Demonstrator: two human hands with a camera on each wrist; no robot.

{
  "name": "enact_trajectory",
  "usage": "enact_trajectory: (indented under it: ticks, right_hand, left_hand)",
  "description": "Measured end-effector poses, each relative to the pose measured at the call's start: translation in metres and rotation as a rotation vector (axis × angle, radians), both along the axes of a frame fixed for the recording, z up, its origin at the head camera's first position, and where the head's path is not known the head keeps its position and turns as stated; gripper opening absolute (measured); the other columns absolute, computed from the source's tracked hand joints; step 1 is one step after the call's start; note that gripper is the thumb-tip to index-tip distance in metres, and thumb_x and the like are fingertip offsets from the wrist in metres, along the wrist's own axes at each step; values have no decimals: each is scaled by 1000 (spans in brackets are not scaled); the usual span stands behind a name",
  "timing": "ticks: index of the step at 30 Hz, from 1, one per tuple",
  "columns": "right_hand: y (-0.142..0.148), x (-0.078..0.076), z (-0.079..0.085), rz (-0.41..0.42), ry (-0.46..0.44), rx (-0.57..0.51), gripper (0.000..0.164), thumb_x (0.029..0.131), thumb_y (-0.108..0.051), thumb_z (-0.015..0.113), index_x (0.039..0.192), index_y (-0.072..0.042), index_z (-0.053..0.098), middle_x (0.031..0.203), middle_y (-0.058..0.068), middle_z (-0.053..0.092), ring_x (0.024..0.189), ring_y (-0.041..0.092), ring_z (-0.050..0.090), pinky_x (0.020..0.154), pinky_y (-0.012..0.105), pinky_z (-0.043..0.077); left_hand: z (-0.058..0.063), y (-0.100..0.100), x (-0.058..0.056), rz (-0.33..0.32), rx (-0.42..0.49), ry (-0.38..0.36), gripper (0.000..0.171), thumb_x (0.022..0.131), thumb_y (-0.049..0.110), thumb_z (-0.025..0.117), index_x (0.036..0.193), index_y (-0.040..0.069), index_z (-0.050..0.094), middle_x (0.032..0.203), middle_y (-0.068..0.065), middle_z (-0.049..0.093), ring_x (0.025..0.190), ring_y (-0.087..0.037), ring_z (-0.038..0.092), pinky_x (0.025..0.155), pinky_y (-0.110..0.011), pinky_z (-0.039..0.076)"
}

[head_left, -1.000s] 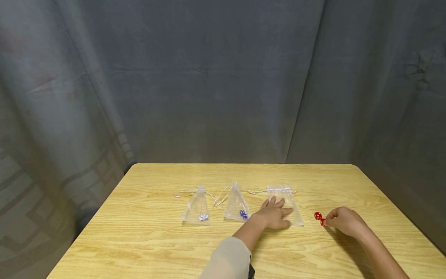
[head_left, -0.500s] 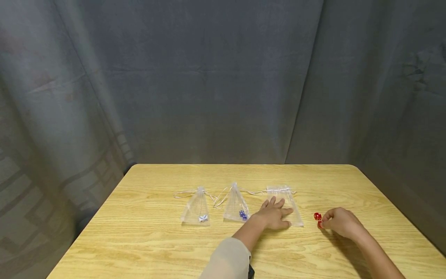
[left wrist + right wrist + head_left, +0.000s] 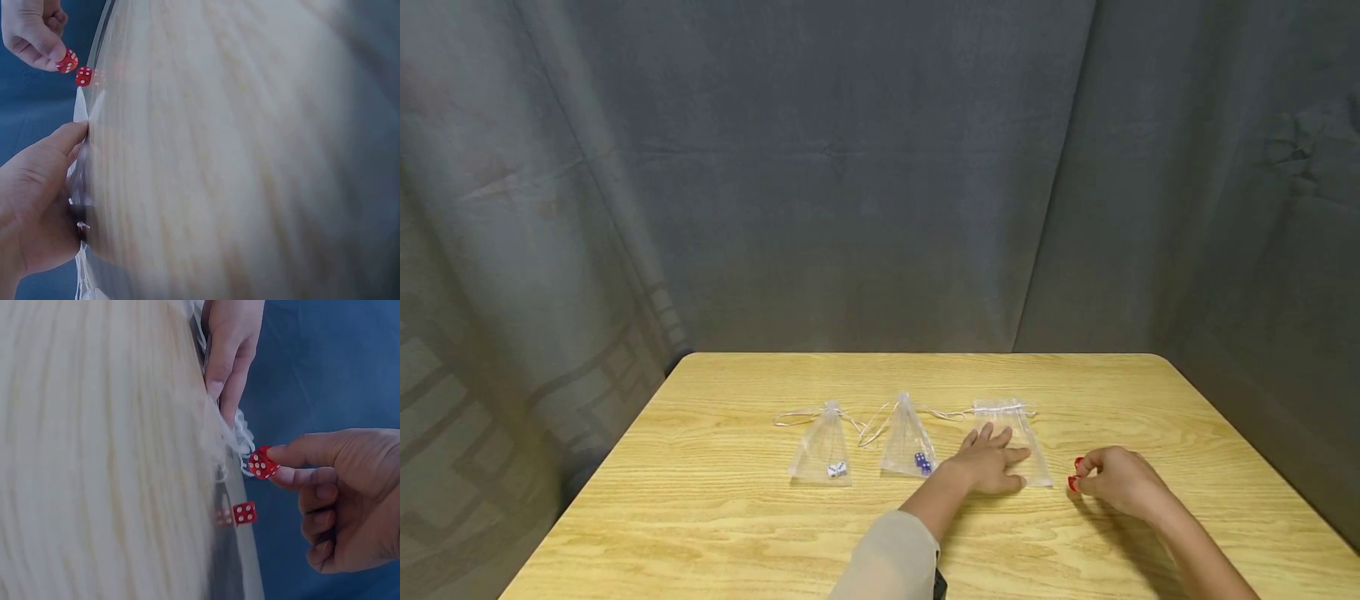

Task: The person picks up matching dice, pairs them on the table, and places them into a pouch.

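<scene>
My left hand (image 3: 988,462) rests with spread fingers on a sheer white drawstring bag (image 3: 1039,462), the rightmost of three, and covers part of it. To the right of that bag, my right hand (image 3: 1120,481) pinches a red die (image 3: 263,463) between thumb and index finger. The right wrist view shows this die raised off the tabletop, its white pips facing the camera. A second red die (image 3: 244,513) sits on the table beside it; in the head view my right fingers partly hide it.
Two more sheer bags lie to the left: one bag (image 3: 895,446) with blue dice (image 3: 922,462) inside, the other bag (image 3: 812,454) with white dice (image 3: 837,470). Their white cords (image 3: 872,429) trail between them. The wooden table (image 3: 737,533) is backed by grey curtains (image 3: 850,208).
My right hand has moved left with the pinched red die, toward the rightmost bag. The left hand and the bags have stayed put.
</scene>
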State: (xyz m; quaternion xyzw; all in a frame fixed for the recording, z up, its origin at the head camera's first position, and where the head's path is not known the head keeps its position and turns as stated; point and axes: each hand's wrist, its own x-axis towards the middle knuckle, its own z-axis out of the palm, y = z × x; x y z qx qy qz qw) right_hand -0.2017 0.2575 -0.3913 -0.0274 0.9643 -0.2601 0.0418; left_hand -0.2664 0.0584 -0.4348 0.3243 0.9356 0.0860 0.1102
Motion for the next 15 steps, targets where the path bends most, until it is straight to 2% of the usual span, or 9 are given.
enact_trajectory:
  ticks: [15]
  right_hand:
    - [-33, 10, 4, 66, 8, -6, 6, 74, -12, 70, 75, -13, 64, 58, 0, 42, 48, 12, 36, 43, 24, 29]
  left_hand:
    - [0, 1, -1, 3, -2, 12, 51, 91, 52, 45, 140, 43, 34, 151, 7, 18, 139, -18, 8, 110, -33, 10]
